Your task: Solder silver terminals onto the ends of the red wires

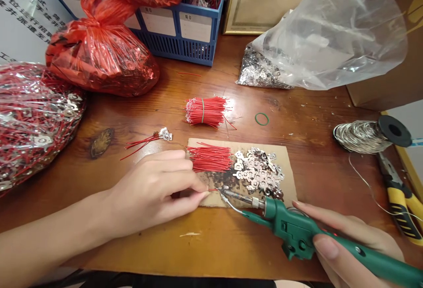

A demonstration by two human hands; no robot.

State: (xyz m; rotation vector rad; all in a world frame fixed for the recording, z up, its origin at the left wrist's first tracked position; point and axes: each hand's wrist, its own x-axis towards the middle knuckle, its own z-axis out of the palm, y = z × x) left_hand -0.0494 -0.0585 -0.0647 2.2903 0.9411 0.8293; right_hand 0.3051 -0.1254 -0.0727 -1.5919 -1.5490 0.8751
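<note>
Thumb and forefinger of my left hand [161, 182] pinch a short red wire [213, 190] over the front of a scorched cardboard piece [291, 178]. My right hand [350, 239] grips a green soldering iron [297, 230] with a solder feed tube beside its barrel. Its tip meets the wire's end, where a small metal tab partly shows. On the cardboard lie a pile of loose red wires [211, 156] and, to its right, a heap of silver metal tabs [261, 171]. A few wires joined to tabs [165, 134] rest left of the cardboard.
Behind the cardboard sit a banded red wire bundle [208, 111] and a green rubber band [261, 119]. Filled bags [105, 59] and a blue crate [185, 37] stand at back left. A clear bag of tabs [264, 68], solder spool [360, 136] and yellow-handled pliers [401, 204] are rightward.
</note>
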